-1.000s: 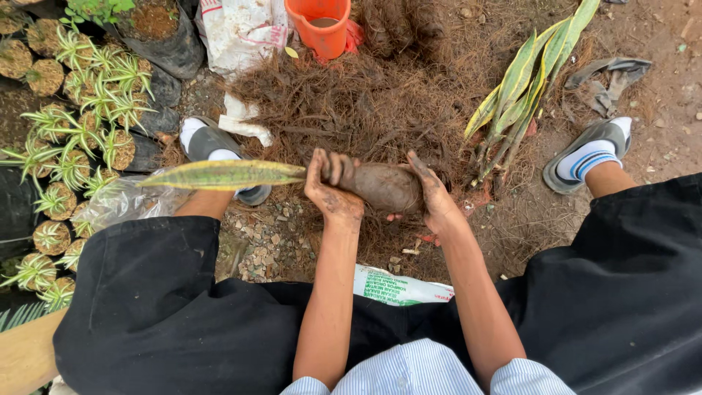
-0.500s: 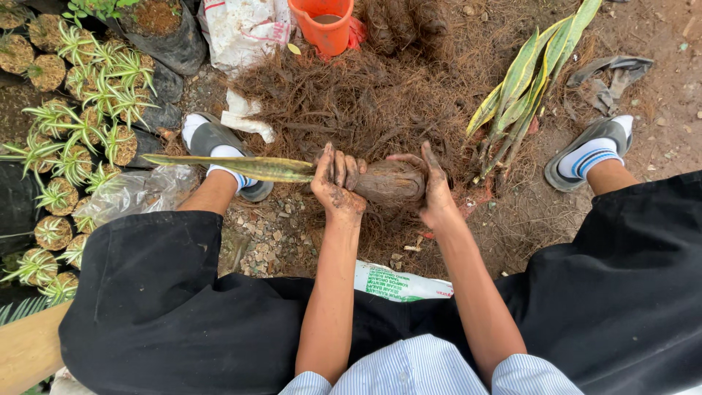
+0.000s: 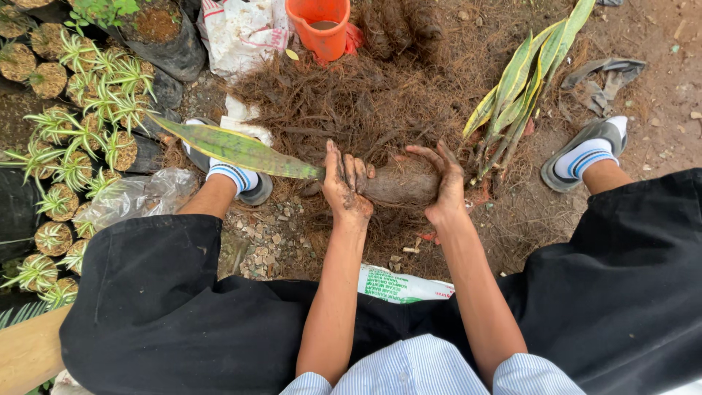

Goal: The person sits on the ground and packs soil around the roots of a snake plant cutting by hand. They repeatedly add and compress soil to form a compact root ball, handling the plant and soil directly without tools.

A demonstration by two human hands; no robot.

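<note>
Both of my hands grip a brown fibre-wrapped root ball (image 3: 398, 185) held sideways above the ground. My left hand (image 3: 344, 183) closes around its left end, where a long green leaf with yellow edges (image 3: 234, 150) sticks out to the left. My right hand (image 3: 442, 183) cups the right end, fingers curled over the top. Both hands are smeared with dirt.
A heap of brown coconut fibre (image 3: 365, 95) lies ahead, with an orange pot (image 3: 322, 25) behind it. A bundle of similar striped leaves (image 3: 523, 84) leans at the right. Small potted plants (image 3: 80, 117) crowd the left. A white sack (image 3: 398, 285) lies between my legs.
The leaf has swung from level to pointing up-left as my hands turned and pressed the root ball. My right hand shifted further over the ball's right end.
</note>
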